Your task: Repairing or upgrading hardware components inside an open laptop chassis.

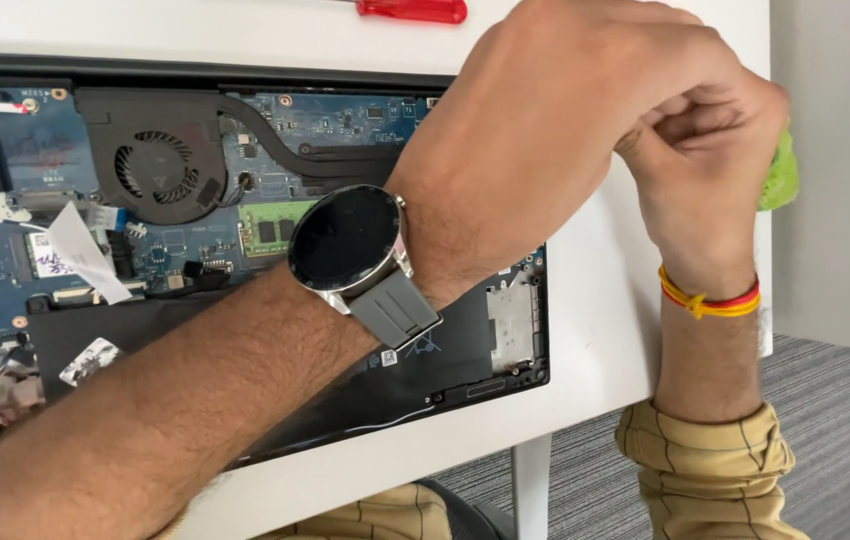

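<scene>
two hands meet over the right end of the table, and between them sits the thing i'm working, a small green object; only a soft-looking, bright lime edge of it shows past my right hand, just off the white table edge; i judge it light and yielding, perhaps cloth or sponge, easy to pinch and best taken by that free edge, though most of it is hidden; my right fingers are curled into a loose fist against it, and i cannot tell whether they truly grip it; my left hand reaches across and folds over the right, fingers bent, what they hold hidden from me; a round dark-faced watch with a grey strap sits on my left wrist, red and yellow thread bands on the right; under my forearm lies the opened laptop, stiff black shell, blue board, black fan, green memory stick; fragile parts, bare and sharp-edged; a red screwdriver handle rests at the far edge.
</scene>
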